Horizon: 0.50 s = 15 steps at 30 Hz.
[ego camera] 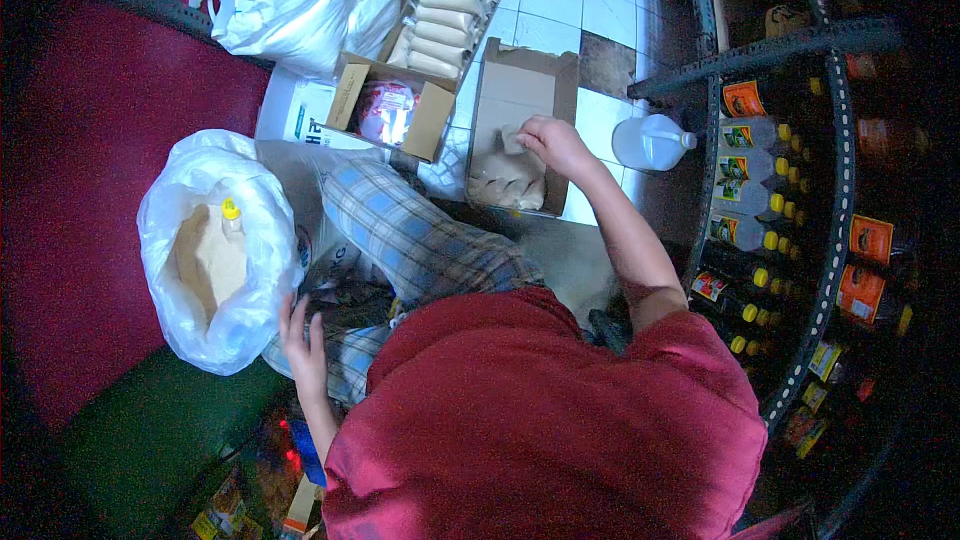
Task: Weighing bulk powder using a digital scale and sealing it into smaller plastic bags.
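My right hand (551,142) is over an open cardboard box (566,90), its fingers closed on a small clear plastic bag (513,139) with pale contents. More filled bags (517,191) lie at the near end of that box. My left hand (302,337), fingers apart and holding nothing, is beside the rim of a large white plastic sack (169,270). Inside the sack is a pale granular material (223,259), with a yellow-capped clear plastic container (232,217) standing partly sunk in it.
A second box holds rows of filled bags (450,15). Next to it, a smaller carton (431,120) contains red-and-white packaging. White sacks (292,0) stand at the upper left. A translucent jug (652,142) stands on the tiles, near metal shelving (836,187) with yellow-capped bottles (739,172).
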{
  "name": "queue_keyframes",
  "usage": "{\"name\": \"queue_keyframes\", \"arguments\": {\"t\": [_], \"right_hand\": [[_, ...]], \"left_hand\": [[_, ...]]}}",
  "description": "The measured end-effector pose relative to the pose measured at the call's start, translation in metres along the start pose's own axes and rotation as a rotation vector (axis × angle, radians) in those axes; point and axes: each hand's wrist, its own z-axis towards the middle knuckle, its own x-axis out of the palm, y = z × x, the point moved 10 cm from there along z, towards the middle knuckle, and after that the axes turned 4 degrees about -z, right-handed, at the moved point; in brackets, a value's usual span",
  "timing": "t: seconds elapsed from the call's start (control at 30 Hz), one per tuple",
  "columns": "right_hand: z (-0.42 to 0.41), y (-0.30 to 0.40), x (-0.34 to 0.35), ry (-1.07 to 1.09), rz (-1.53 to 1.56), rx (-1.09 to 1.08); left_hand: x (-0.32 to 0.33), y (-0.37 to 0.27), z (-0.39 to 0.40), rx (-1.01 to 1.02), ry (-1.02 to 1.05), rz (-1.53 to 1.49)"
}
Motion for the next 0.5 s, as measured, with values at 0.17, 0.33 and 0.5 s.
{"name": "queue_keyframes", "arguments": {"t": [0.17, 0.33, 0.5], "right_hand": [[-0.004, -0.081, 0.070, 0.144, -0.142, 0.232], [0.003, -0.096, 0.107, 0.161, -0.166, 0.317], [0.004, -0.103, 0.153, 0.378, -0.262, 0.327]], "left_hand": [[-0.006, 0.064, -0.070, -0.115, -0.045, 0.162], [-0.002, 0.084, -0.089, -0.163, -0.116, 0.299], [0.000, 0.089, -0.084, -0.172, -0.176, 0.321]]}}
